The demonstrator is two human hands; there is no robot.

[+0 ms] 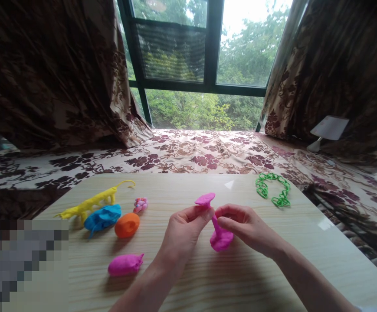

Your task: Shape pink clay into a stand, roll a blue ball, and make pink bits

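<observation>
A bright pink modelling clay piece [221, 239] is held up over the table, with a flat disc at its upper end, a thin stem and a lumpy wider lower end. My left hand [188, 226] pinches the stem just under the disc. The thumb and fingers of my right hand [243, 223] close on the same stem from the right, a little lower. To the left of my left hand lies a separate pink clay roll [125, 264] with a ragged right end. Behind it sits an orange clay lump [127, 225] with a dent in it.
At the table's [175, 186] left are a blue clay lump [103, 219], a yellow four-legged clay figure [90, 203] with a thin curled tail, and a small pink mixed-colour cluster [140, 204]. A green clay chain [286, 190] lies back right. Beyond stands a lamp [329, 128].
</observation>
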